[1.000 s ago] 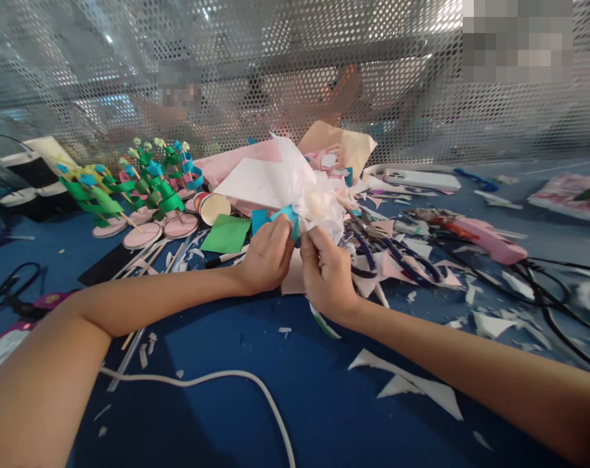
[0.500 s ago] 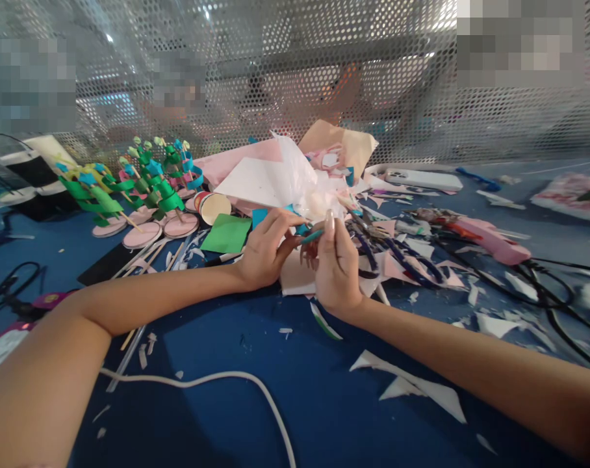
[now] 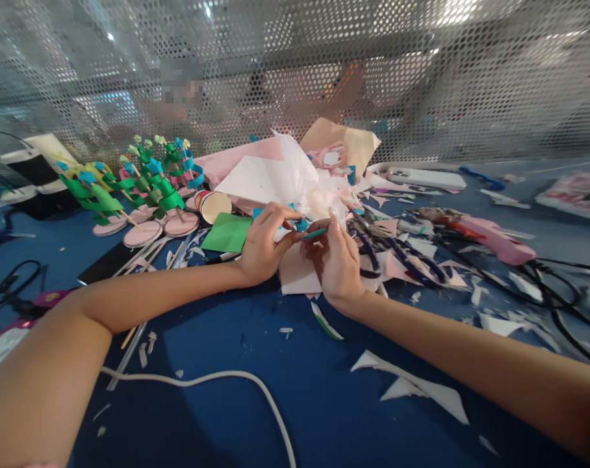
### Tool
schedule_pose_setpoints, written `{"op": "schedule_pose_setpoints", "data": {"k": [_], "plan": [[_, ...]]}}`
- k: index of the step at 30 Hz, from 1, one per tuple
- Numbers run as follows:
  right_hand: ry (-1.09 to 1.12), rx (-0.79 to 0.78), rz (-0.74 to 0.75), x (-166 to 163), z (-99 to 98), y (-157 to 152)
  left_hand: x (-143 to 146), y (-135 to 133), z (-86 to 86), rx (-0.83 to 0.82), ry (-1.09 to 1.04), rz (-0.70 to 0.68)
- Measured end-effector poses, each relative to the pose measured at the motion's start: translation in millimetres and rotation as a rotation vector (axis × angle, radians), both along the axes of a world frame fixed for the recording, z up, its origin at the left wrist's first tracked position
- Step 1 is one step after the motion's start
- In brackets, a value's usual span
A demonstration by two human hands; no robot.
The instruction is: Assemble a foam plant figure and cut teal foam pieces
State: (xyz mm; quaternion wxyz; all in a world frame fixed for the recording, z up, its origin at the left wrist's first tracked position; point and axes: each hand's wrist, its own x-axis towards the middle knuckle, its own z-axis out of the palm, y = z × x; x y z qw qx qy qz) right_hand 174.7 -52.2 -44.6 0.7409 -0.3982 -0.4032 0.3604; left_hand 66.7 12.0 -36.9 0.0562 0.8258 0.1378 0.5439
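A narrow teal strip [image 3: 315, 234], likely paper, spans the gap between my two hands. My left hand [image 3: 266, 246] pinches its left end between thumb and fingers. The other end is between the thumb and curled fingers of my right hand [image 3: 342, 263]. Just behind the strip shows a small blue star [image 3: 302, 225]; whether fingers touch it I cannot tell. Under the hands lies a white card [image 3: 299, 273]. A green paper square [image 3: 227, 233] is left of my left hand, and dark-handled scissors [image 3: 368, 253] lie right of my right hand.
Paper trees [image 3: 151, 195] on round pink bases stand at the left, near a paper cup [image 3: 216, 208]. A pink glue gun [image 3: 504, 240] with black cables lies right. A white cable [image 3: 217, 375] crosses the front. Paper scraps [image 3: 412, 387] litter the blue table; perforated metal [image 3: 295, 78] rises behind.
My right hand has tilted and its thumb has come down toward the strip. The strip lies flatter, and the blue star behind it shows more clearly.
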Motion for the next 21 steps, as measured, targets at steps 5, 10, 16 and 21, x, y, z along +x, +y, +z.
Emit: {"op": "schedule_pose_setpoints", "data": {"k": [5,10,16,21], "plan": [[-0.012,-0.014,0.006,1.0,-3.8,1.5,0.9,0.0,-0.7,-0.073,0.005,-0.054],[-0.051,0.025,-0.065,2.7,-8.8,5.9,2.3,0.5,-2.5,-0.304,-0.057,-0.121],[-0.043,0.091,-0.136,-0.9,-7.9,4.3,5.4,9.0,-4.0,-0.380,-0.102,-0.012],[-0.209,0.248,-0.137,-3.4,-4.4,-5.1,5.1,8.5,-2.9,-0.342,-0.086,0.024]]}}
